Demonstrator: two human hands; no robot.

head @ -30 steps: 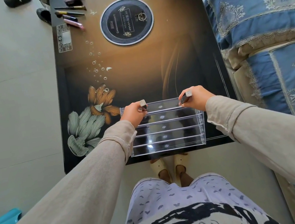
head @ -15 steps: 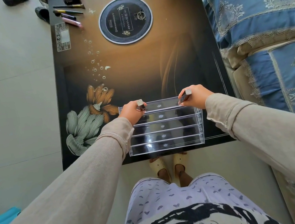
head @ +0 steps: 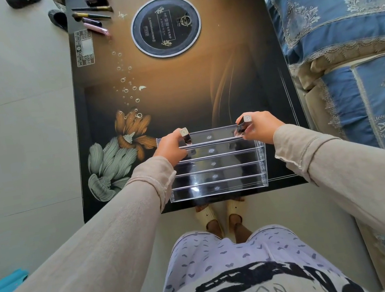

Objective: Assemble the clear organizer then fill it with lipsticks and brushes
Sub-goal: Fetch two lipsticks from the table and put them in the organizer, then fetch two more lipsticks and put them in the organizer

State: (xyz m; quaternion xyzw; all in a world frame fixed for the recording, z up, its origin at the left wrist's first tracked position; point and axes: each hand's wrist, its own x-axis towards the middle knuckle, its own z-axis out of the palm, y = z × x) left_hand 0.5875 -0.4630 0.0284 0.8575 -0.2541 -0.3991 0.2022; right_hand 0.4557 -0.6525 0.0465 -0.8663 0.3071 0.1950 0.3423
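- The clear organizer point(head: 215, 165) stands assembled at the 6 o'clock edge of the dark table point(head: 179, 93), its front wall almost flush with that edge; a hard push on the back row could, I judge, slide it toward the person and off the table.
- The walls are see-through and glare off the top, so a tube could easily miss its slot and tip over behind the organizer, at 12 o'clock.
- Placing 2 tubes at once splits attention; either one could catch on a divider and tilt.
- The left hand point(head: 170, 147) sits at the organizer's 10 o'clock corner, knuckles up, fingers closed around the left lipstick point(head: 185, 135), which stands nearly upright over the rearmost row.
- The right hand point(head: 262, 127) sits at the 2 o'clock corner, wrist bent inward, clamped on the right lipstick point(head: 243, 124), which leans inward at its base.
- Whether either tube has touched the bottom of its row, I cannot tell.
- Both sleeves reach forward symmetrically, forearms passing over the organizer's 2 sides.
- All 5 rows look empty otherwise.
- The brushes point(head: 91, 12) and spare lipsticks point(head: 95, 27) wait well apart, at the table's 11 o'clock corner.
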